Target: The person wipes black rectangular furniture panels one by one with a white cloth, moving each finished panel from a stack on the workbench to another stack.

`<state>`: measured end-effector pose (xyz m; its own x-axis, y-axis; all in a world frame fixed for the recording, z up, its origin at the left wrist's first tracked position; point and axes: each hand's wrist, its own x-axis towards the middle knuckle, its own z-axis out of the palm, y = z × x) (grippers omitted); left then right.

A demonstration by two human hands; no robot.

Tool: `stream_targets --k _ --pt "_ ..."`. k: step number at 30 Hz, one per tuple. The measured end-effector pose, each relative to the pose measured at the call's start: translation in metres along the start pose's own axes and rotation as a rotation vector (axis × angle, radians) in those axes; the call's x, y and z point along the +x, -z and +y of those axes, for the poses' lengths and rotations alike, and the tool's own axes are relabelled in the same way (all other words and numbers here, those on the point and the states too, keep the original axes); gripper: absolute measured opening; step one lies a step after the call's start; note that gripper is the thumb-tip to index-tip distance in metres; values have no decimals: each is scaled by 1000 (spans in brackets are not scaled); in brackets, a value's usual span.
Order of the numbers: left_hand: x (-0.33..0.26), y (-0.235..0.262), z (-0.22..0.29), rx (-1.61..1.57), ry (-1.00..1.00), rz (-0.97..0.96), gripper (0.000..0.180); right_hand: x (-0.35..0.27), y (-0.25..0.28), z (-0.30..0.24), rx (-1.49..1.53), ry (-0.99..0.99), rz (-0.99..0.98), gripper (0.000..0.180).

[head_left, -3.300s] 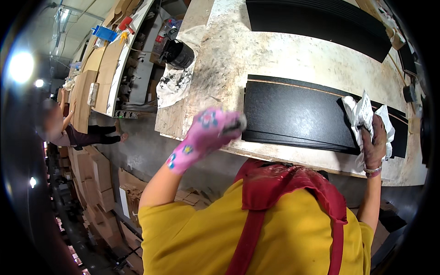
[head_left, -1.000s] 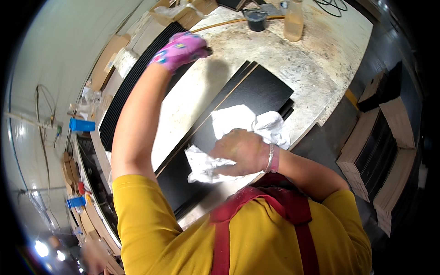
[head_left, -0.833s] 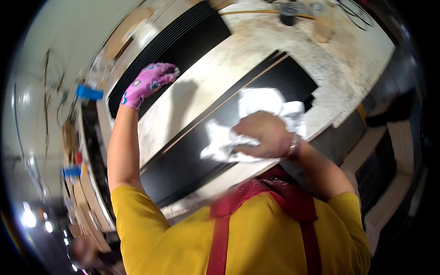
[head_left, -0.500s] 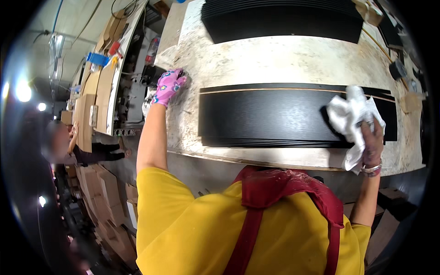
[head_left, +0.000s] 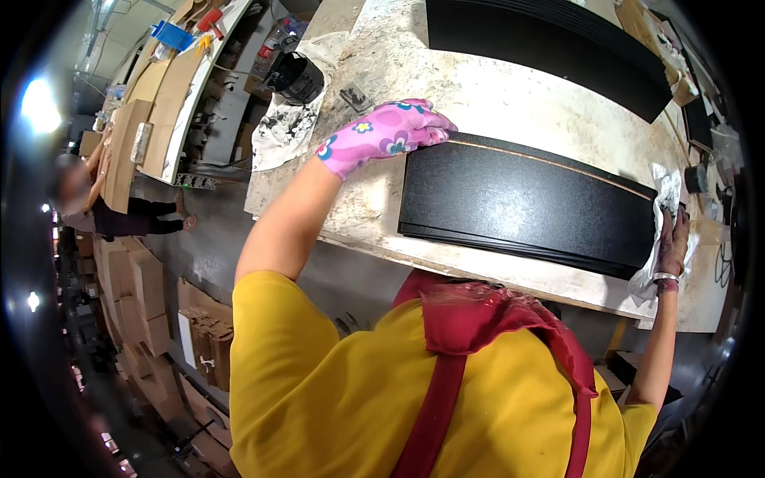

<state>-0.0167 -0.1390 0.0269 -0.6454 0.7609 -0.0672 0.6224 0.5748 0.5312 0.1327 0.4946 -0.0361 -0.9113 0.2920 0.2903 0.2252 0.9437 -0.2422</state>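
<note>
A stack of black panels (head_left: pixel 518 199) lies in front of me, with a thin light brown strip (head_left: pixel 550 166) running along the top panel's far edge. My left hand (head_left: pixel 406 127), in a pink flowered glove, is at the far left corner of the panels. Its fingers are pressed together, and whatever they may hold is hidden. At the right end, my bare, dark-stained right hand (head_left: pixel 673 243) grips a crumpled white cloth (head_left: pixel 665 187) against the panels' edge.
The panels rest on a stained white worktable (head_left: pixel 370 211). More black panels (head_left: pixel 542 56) are stacked at its far side. A black bucket (head_left: pixel 295 78) stands at the left beside a stained cloth (head_left: pixel 283 131). Further left, a person (head_left: pixel 119 211) stands at another bench.
My left hand has moved right from beside the bucket to the panels' far left corner. My right hand has slid the cloth off the top face to the right end. The view has shifted.
</note>
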Motion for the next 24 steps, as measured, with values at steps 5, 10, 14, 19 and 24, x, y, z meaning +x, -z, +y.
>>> stream_targets --k 5,10,14,19,24 --pt "7 9 0 -323 195 -234 51 -43 -12 -266 202 504 -159 49" --pt "6 20 -6 -290 97 -248 49 -66 -5 -407 620 971 -322 47" --pt "6 30 11 -177 196 -276 45 -7 -10 -288 133 623 -73 32" --pt "58 46 -3 -86 152 -24 56 80 26 -47 538 -307 35 42" --pt "119 53 -99 -655 461 739 69 179 23 -33 755 -374 -138 64"
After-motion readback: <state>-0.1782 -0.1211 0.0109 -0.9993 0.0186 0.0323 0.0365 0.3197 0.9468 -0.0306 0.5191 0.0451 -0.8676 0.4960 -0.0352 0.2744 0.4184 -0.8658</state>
